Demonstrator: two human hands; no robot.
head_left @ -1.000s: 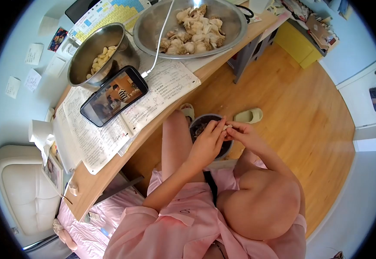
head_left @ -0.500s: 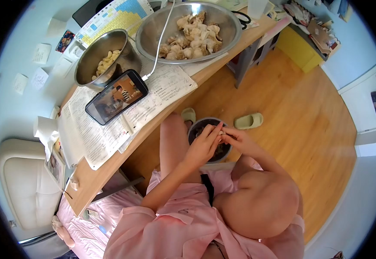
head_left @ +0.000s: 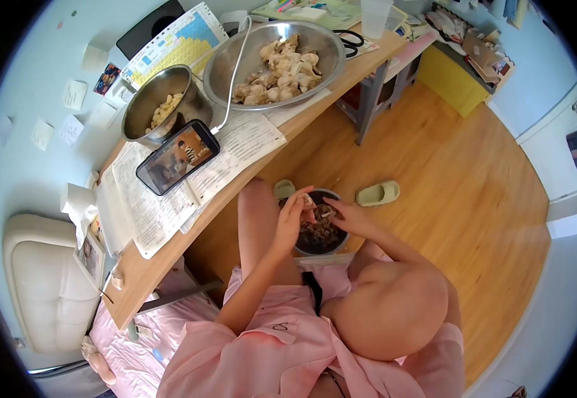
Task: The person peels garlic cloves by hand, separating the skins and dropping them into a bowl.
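Over the bin (head_left: 321, 250) between my knees, my left hand (head_left: 293, 215) is curled with a small pale piece, likely garlic, at its fingers. My right hand (head_left: 347, 217) is at the bin's right side, its fingers apart and nothing visible between them. Dark peelings (head_left: 321, 233) lie in the bin. On the desk, a wide metal bowl (head_left: 331, 56) contains several garlic bulbs (head_left: 288, 73). A smaller metal pot (head_left: 136, 109) beside it holds peeled cloves (head_left: 164, 111).
A phone (head_left: 178, 158) on a white cable leans against the pot, over papers (head_left: 242, 149) on the desk (head_left: 189, 242). Black scissors (head_left: 351, 43) lie behind the wide bowl. A green slipper (head_left: 378, 194) and a yellow box (head_left: 451, 79) stand on the floor.
My hands, together before, have moved apart over the bin, the left one going left. More of the peelings shows between them. The view has shifted slightly.
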